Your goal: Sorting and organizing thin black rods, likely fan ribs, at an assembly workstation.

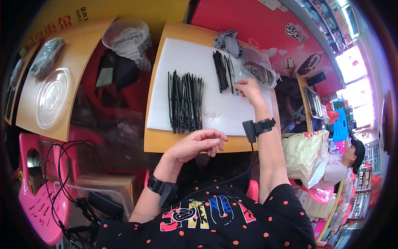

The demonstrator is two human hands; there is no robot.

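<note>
Right hand (pixel 248 88): pinching 1 thin black stick (pixel 233 74) beside small black bundle (pixel 221 72), white sheet (pixel 226 112) | Left hand (pixel 202 143): empty, loosely curled | Writing: red characters (pixel 59 25), yellow wall (pixel 137 9); multicoloured letters, black shirt (pixel 248 232)

Passage: white sheet (pixel 226 114) between black-stick groups (pixel 185 101) | obstacle: plastic bag (pixel 260 70), right

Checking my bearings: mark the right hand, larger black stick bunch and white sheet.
Right hand (pixel 248 88), head view: back of the hand.
Larger black stick bunch (pixel 185 107), head view: middle.
White sheet (pixel 234 118), head view: bare lower part.
</note>
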